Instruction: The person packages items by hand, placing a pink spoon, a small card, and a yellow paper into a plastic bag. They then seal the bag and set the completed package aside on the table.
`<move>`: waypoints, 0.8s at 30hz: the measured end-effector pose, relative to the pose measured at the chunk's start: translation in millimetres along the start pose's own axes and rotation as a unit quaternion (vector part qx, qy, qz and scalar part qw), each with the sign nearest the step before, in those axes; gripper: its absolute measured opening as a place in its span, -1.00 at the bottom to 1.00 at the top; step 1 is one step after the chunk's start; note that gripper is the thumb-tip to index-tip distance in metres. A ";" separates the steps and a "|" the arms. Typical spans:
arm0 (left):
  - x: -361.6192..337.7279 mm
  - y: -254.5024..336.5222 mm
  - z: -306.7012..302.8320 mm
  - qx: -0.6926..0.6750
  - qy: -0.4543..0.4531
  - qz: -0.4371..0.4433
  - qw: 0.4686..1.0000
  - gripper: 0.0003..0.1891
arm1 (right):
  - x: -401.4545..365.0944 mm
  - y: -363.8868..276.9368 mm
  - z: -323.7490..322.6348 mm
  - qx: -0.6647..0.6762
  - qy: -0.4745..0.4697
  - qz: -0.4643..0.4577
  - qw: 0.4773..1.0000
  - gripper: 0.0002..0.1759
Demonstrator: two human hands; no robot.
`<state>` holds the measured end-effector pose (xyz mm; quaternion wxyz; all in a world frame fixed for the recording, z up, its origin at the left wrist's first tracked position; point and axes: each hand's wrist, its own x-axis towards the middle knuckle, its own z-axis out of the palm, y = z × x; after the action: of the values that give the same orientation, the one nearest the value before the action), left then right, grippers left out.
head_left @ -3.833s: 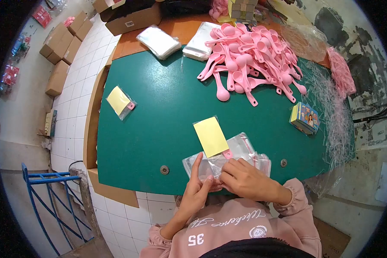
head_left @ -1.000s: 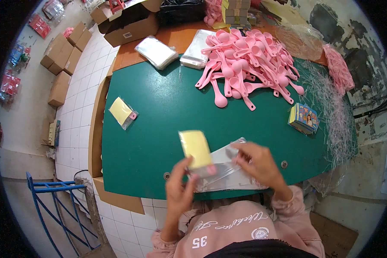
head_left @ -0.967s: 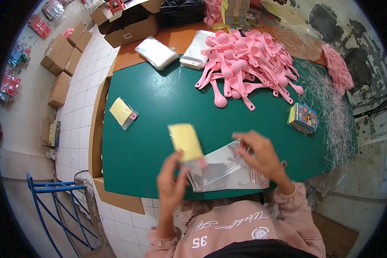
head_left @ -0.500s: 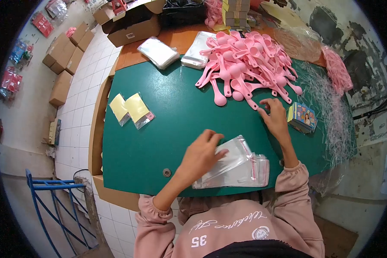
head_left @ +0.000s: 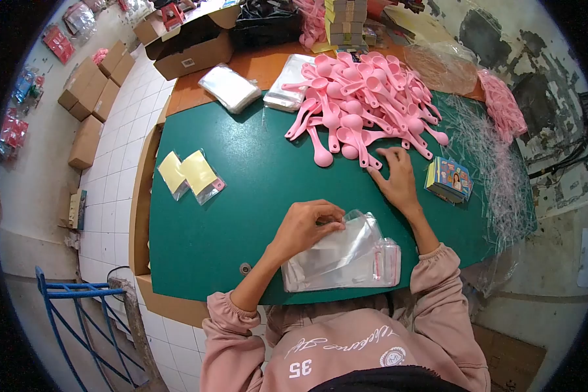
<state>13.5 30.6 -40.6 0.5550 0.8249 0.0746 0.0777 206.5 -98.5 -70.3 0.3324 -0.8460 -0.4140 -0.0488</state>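
My left hand (head_left: 310,225) is closed, thumb and fingers pinching the top edge of a clear plastic bag (head_left: 356,238). That bag lies over a stack of similar bags (head_left: 389,264) at the table's near edge. My right hand (head_left: 397,179) is open at the front of a large heap of pink measuring spoons (head_left: 366,98). Its thumb and index finger are apart, right at the handle end of one pink spoon (head_left: 359,140). To the right of this hand stands a small stack of printed cards (head_left: 449,179).
Two packed clear bags with yellow cards (head_left: 198,173) lie on the left of the green table (head_left: 235,157). Farther back are two bundles of plastic bags (head_left: 230,88) and an open cardboard box (head_left: 193,55). Shredded plastic strands (head_left: 496,189) hang over the right side.
My left fingers have closed on the bag's edge and drawn it up slightly. My right hand stays by the spoon handle, its fingers a little nearer to it. The whole view has shifted slightly.
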 end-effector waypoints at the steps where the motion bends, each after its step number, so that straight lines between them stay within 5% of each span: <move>1: -0.1 -2.4 0.3 -0.001 -0.001 0.001 1.000 -0.81 | -0.9 -0.6 1.5 -0.060 0.043 -0.052 0.996 -0.74; 4: 0.7 -4.7 -0.1 0.076 0.021 0.102 0.992 -0.85 | 3.6 7.7 4.7 -0.004 -0.002 -0.027 1.000 -0.74; 11: 1.9 -0.5 -3.8 -0.047 -0.055 -0.031 0.997 -0.74 | 7.6 2.3 -28.1 0.179 -0.038 0.114 0.976 -0.80; 16: 2.9 -5.7 0.1 -0.031 0.011 0.056 0.998 -0.88 | -2.0 -17.6 -72.9 0.040 0.216 0.002 0.976 -0.83; 19: 2.5 -11.2 1.3 -0.124 0.004 0.047 0.991 -0.90 | -21.2 -44.1 -88.7 0.070 0.250 0.017 0.966 -0.84; 21: 1.9 -13.6 0.8 -0.334 -0.051 -0.068 0.939 -0.83 | -35.4 -60.3 -90.6 0.156 0.216 0.046 0.963 -0.84; 24: 3.0 -5.6 -4.8 -0.333 -0.037 -0.114 0.935 -0.77 | -50.2 -70.0 -85.4 0.250 0.152 0.076 0.953 -0.83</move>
<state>15.2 37.7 -43.8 0.8053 0.5811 0.1173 0.0035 138.8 -152.9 14.4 0.5951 -0.7472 -0.2923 -0.0461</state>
